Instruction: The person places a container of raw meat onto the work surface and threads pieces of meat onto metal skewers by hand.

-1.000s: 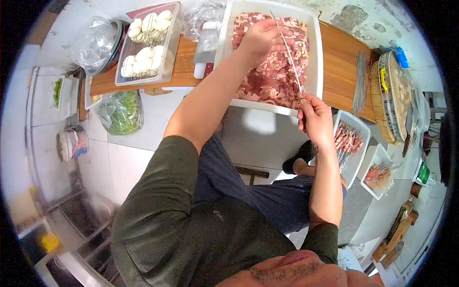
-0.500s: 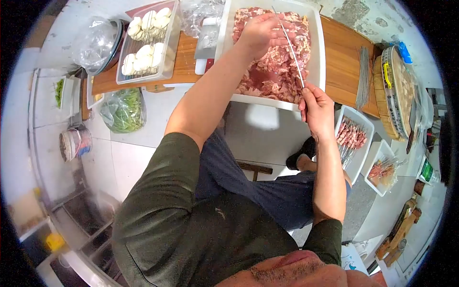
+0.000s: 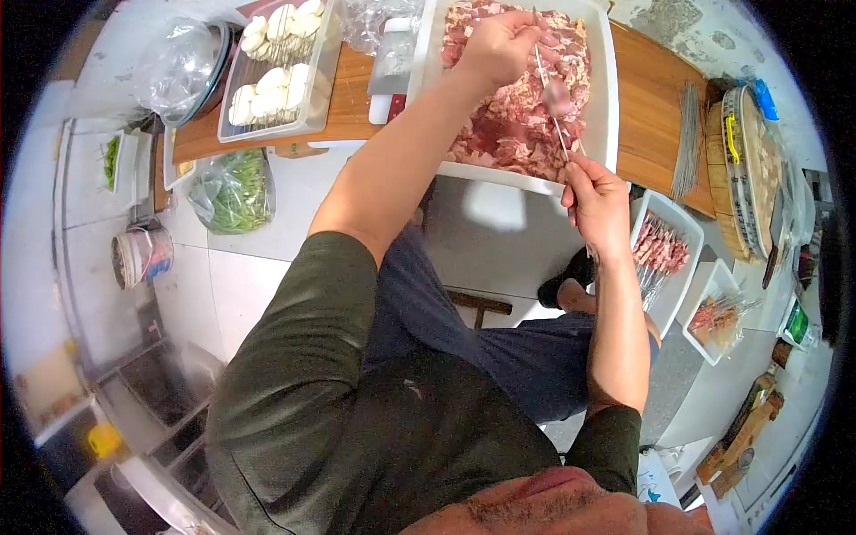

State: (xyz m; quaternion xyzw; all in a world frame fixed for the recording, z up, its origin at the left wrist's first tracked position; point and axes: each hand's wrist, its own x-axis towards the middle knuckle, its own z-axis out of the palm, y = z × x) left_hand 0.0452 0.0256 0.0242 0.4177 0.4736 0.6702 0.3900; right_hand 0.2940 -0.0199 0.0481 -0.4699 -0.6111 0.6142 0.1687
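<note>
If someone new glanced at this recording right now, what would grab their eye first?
Probably the big white tub heaped with raw meat at top centre, with a thin skewer slanting over it between the left hand and the right hand. A blurred piece of meat shows along that skewer. Next come the clear box of pale pieces, upper left, and the loaded skewers right of the right hand.

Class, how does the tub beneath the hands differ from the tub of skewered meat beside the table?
Size: the main tub looks larger, the side tub smaller.
Contents: the main tub holds a loose mass of raw meat; the side tub holds threaded skewers.
Place: the main tub rests on the wooden table; the side tub sits beyond its near edge.
Shared: both are white and open-topped.
</note>
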